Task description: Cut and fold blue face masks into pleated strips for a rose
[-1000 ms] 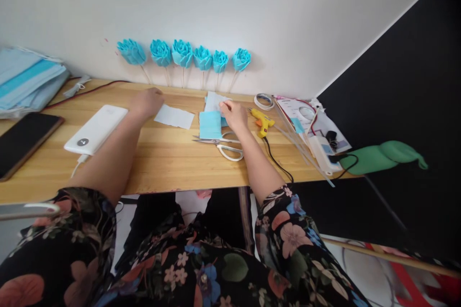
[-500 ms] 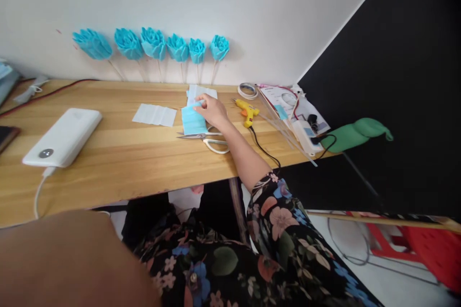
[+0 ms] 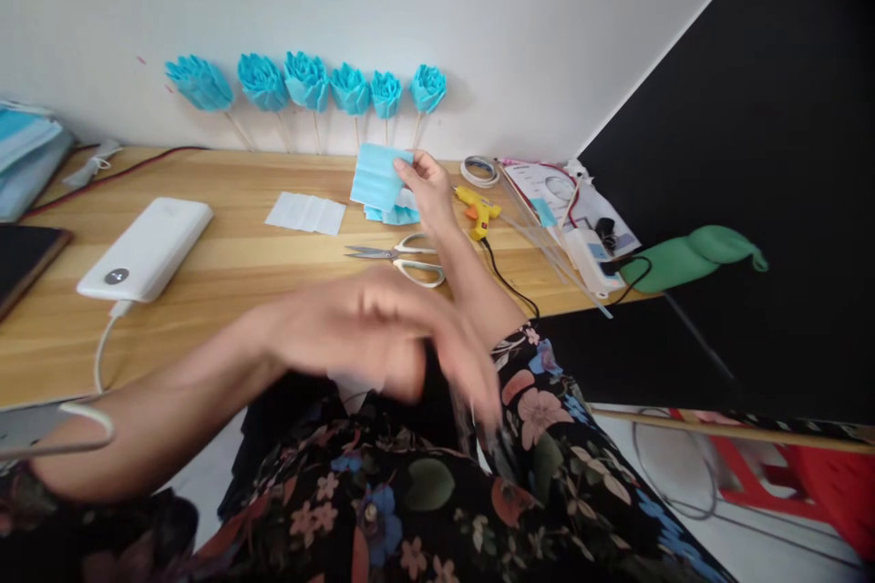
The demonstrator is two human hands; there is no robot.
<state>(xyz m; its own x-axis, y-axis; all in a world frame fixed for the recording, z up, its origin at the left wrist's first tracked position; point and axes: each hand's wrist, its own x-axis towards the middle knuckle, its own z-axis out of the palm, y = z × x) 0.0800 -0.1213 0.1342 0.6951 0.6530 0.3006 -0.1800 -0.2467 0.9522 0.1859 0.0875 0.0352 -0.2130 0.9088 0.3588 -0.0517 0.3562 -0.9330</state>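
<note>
My right hand (image 3: 429, 187) pinches a light-blue pleated fabric piece (image 3: 377, 178) by its right edge, thumb in front, and holds it up over the back of the table. More blue and white pieces (image 3: 393, 215) lie beneath it, partly covered. My left hand (image 3: 383, 328) hangs in front of the table edge, smeared by motion, so its grip is unclear. White-handled scissors (image 3: 396, 253) lie on the wood between my hands, blades to the left. Left of the pile a white pleated piece (image 3: 305, 213) lies flat.
Several blue fabric flowers (image 3: 307, 82) on sticks lean against the wall. At right are a yellow glue gun (image 3: 478, 211), a tape roll (image 3: 479, 170), clear sticks (image 3: 557, 257) and a power strip (image 3: 591, 260). At left stand a white power bank (image 3: 147, 248) and a dark flat object (image 3: 27, 260).
My right hand has lifted the blue piece up and away from the scissors. My left hand has swung into view over the lap. The view has shifted slightly left.
</note>
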